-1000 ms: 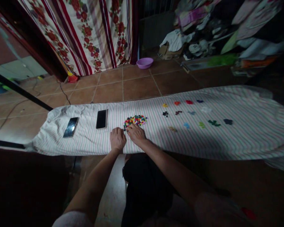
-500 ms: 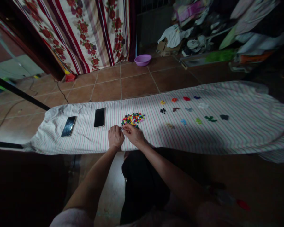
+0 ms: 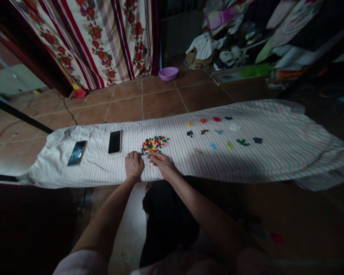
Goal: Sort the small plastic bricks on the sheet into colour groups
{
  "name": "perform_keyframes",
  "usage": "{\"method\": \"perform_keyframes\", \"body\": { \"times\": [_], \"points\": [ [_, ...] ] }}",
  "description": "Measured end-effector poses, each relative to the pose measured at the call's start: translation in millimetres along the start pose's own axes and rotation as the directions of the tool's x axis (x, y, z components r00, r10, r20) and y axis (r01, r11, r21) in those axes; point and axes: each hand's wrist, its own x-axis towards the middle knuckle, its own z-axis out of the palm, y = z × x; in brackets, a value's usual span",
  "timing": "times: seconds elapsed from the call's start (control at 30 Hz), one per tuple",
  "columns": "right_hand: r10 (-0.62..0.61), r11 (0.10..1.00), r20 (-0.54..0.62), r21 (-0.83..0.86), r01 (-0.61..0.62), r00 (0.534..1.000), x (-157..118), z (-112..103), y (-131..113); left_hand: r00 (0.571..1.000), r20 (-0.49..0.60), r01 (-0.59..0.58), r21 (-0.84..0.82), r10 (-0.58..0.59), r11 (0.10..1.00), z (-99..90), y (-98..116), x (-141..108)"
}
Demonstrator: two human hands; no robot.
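A mixed heap of small coloured pieces (image 3: 156,143) lies on the striped cloth (image 3: 172,168) just beyond my hands. My left hand (image 3: 134,164) rests at the heap's near left edge, its fingers curled in; whatever they hold is hidden. At the near edge of the heap, my right hand (image 3: 160,162) has thumb and fingertips pinched together on a tiny greyish piece (image 3: 149,156). To the right lie small piles sorted by colour, among them yellow (image 3: 189,123), black (image 3: 189,133), light blue (image 3: 212,146) and dark green pieces (image 3: 242,142).
Two phones lie left of the heap, a black-screened one (image 3: 115,142) and a shinier one (image 3: 77,153). Beyond the cloth are a tiled floor, a purple basin (image 3: 168,73), a flowered curtain (image 3: 96,42) and a jumble of clothes and boxes.
The whole view has shifted, so the cloth and its contents appear farther left. My right hand has drawn slightly away from my left, leaving a wider gap between them.
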Motion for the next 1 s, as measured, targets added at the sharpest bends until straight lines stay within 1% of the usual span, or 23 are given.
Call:
{"method": "perform_keyframes", "body": {
  "times": [0.13, 0.3, 0.63, 0.83, 1.0],
  "points": [
    [0.029, 0.996, -0.045, 0.088, -0.025, 0.999, -2, -5, 3, 1.000, -0.007, 0.001, 0.000, -0.001, 1.000, -0.4, 0, 0],
    [0.024, 0.997, -0.103, 0.079, -0.016, 0.994, -6, -16, 1, 1.000, -0.009, -0.005, 0.003, 0.005, 1.000, 0.1, -1, -1],
    [0.067, 0.997, -0.230, 0.052, -0.056, 0.971, -18, -58, -21, 1.000, -0.018, -0.016, -0.005, 0.015, 1.000, -0.7, -1, -1],
    [0.038, 0.999, -0.236, 0.019, -0.034, 0.971, -23, -73, -25, 1.000, -0.024, -0.018, -0.011, 0.017, 1.000, -1.4, -2, -2],
    [0.028, 0.999, -0.254, 0.026, -0.023, 0.967, -29, -82, -26, 0.999, -0.034, -0.031, -0.016, 0.031, 0.999, -1.1, -2, -2]
  ]
}}
